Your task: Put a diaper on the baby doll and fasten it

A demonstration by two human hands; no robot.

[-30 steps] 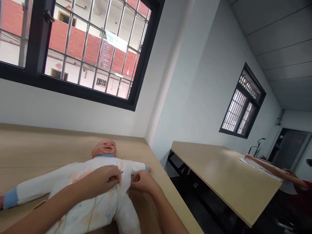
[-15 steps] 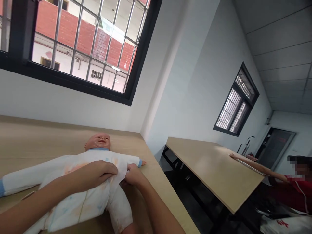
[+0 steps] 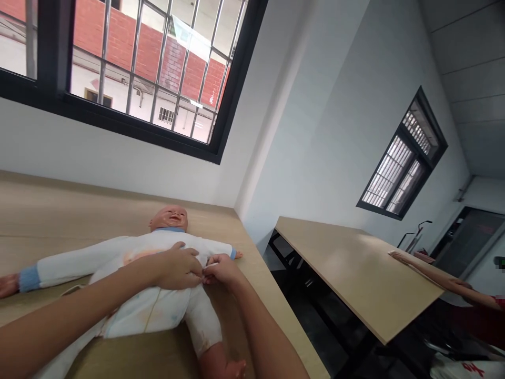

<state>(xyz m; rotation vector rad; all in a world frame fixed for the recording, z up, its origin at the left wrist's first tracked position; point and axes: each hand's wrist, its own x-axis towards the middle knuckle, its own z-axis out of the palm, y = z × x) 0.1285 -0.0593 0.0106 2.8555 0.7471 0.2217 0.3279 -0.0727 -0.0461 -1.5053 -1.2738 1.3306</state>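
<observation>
L hand (image 3: 180,268) lies on white, orange-blotched cloth (image 3: 168,308) over pink plastic baby doll (image 3: 155,241), can't tell if gripping, prob. bracing b/c R hand (image 3: 224,269) pinches cloth's side edge.

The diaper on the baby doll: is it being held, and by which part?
The right hand seems to pinch the diaper by its side edge. The left hand lies on the diaper's front; whether it grips cannot be told.

The baby doll (image 3: 160,238) lies face up on the pale surface (image 3: 221,221), arms spread wide, bald head (image 3: 169,217) towards the surface's far edge. It wears a white outfit (image 3: 155,310) with blue collar and cuffs and faint orange print; one foot (image 3: 235,369) shows bare.
</observation>
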